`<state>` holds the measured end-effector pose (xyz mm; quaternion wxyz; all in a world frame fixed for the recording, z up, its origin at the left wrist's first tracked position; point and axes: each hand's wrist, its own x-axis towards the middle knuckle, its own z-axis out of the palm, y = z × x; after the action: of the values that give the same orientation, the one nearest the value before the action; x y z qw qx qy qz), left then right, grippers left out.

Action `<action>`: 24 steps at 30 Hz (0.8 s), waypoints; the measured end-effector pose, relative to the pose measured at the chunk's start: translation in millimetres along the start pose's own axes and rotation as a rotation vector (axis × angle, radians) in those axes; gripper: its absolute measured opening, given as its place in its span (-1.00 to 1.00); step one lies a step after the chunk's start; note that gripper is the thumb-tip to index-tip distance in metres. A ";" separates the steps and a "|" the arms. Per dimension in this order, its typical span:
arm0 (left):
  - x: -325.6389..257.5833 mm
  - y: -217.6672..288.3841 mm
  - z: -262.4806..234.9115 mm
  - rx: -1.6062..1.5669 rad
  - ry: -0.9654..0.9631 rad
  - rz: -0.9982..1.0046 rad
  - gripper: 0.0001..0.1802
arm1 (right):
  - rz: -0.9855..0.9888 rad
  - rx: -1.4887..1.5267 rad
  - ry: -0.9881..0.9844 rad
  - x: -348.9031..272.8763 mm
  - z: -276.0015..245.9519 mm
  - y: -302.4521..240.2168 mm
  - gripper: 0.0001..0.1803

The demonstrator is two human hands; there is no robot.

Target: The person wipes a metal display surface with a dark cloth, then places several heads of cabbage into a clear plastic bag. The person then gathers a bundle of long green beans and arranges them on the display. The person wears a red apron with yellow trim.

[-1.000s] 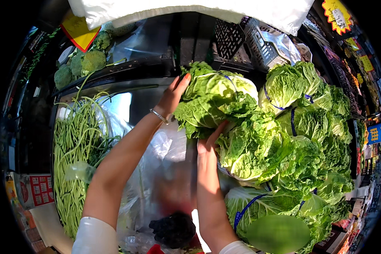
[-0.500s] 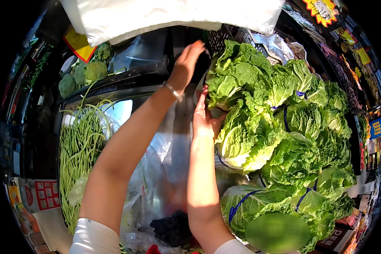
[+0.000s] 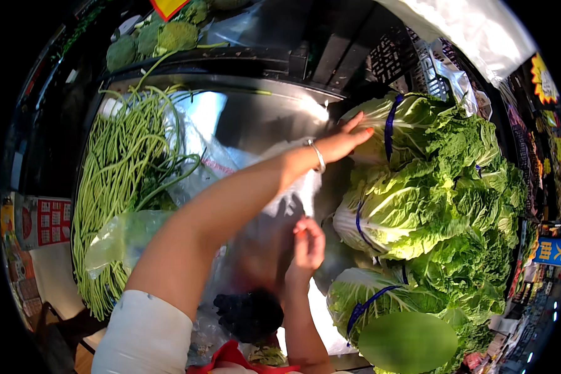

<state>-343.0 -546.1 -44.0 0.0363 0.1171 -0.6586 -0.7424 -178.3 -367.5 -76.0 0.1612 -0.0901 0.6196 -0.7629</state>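
Note:
My left hand [image 3: 350, 138], fingers stretched out, rests against the pale base of a napa cabbage [image 3: 411, 128] bound with a blue band. Below it my right hand [image 3: 308, 246] is closed, thumb and fingers pinched together over the metal counter. Thin whitish plastic [image 3: 306, 193] lies just beyond those fingertips; whether they grip it I cannot make out. A second banded napa cabbage [image 3: 380, 221] sits right of my right hand, at the edge of a pile of several leafy heads. Another cabbage [image 3: 361, 296] lies nearer me.
Long green beans [image 3: 115, 193] are heaped at the left, partly under a clear plastic bag [image 3: 124, 240]. Broccoli [image 3: 177, 36] stands beyond the black counter rim. A black bundle [image 3: 249, 315] lies near me, and a black crate [image 3: 393, 56] sits behind the cabbages.
My left hand has come down and right onto the far cabbage, which now lies with its base toward the left. My right hand has drawn back toward me and closed. The view has shifted.

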 end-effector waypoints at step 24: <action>-301.1 83.0 -46.2 1.755 -0.049 0.015 -0.42 | -0.857 -0.638 -0.014 122.5 59.4 -52.6 -0.58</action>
<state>-49.0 -538.9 71.0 -0.0758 0.0825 -0.9933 0.0301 -279.5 -456.2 -19.6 -0.1962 -0.3847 0.7272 -0.5336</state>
